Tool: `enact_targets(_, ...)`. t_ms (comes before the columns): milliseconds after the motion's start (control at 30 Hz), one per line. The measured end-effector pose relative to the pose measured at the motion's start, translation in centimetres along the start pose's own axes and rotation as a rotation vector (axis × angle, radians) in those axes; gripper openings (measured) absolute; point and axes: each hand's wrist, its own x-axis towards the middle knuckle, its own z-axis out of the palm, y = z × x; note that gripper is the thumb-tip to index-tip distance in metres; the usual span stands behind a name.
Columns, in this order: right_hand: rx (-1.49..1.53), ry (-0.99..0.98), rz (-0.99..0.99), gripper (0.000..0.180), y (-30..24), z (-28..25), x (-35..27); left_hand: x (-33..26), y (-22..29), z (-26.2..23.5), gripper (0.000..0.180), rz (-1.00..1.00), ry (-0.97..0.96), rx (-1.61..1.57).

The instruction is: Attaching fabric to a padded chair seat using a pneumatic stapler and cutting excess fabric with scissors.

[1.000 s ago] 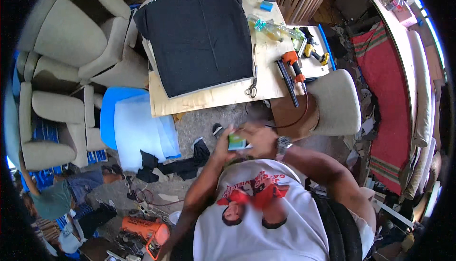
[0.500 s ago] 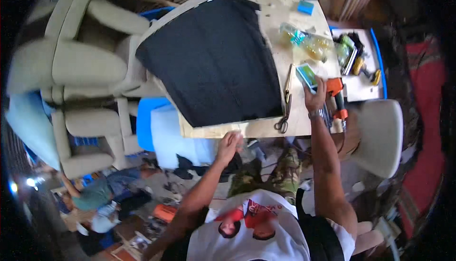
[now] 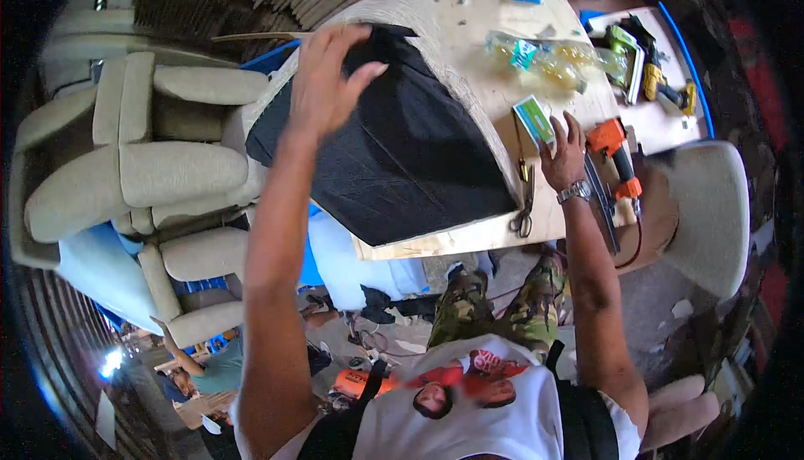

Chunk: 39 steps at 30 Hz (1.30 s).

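1. The scissors lay near the close edge of the worktop.
2. The right hand reached forward from a nearly straight arm, back upward, fingers pointing away. Its grip was loosely spread beside the green-and-white packet, which lay on the worktop; I cannot tell whether they touched.
3. The orange tool lay right of that hand.
4. The black cloth lay to the left.
5. The left hand extended over its far part, grip spread, thumb apart; contact was unclear.
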Motion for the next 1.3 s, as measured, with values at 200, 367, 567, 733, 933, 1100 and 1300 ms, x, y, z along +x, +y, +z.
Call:
enact_targets(200,0.170,0.244,0.167,0.037,-4.3,-1.0,-5.0,4.6,-4.6,1.3,0.031,0.310,-0.268,-0.057)
enact_targets(367,0.228,0.342,0.249,0.037,-12.0,-1.1,-8.3,4.6,-6.8,0.8,0.021,-0.027,-0.377,-0.467)
enact_targets(567,0.314,0.548,0.218,0.036,-21.1,2.1,-6.3,3.4,-9.1,-2.1,0.018,0.072,-0.669,-0.545)
enact_targets(733,0.233,0.345,0.078,0.039,-19.5,-0.9,-1.2,0.5,-11.9,-2.7,0.019,0.287,-0.602,-0.614)
enact_targets(933,0.886,-0.013,0.086,0.051,-26.5,-0.3,9.1,-0.1,-13.1,-2.2,0.020,0.222,-0.576,-0.835)
enact_targets(1100,0.376,-0.040,0.123,0.059,-28.5,4.0,-1.5,0.0,-14.4,-1.9,0.022,0.249,-0.591,-0.850)
enact_targets(1300,0.722,0.381,0.873,0.044,-19.9,3.0,-15.3,0.8,-14.4,-1.9,0.028,0.233,-0.626,-0.764)
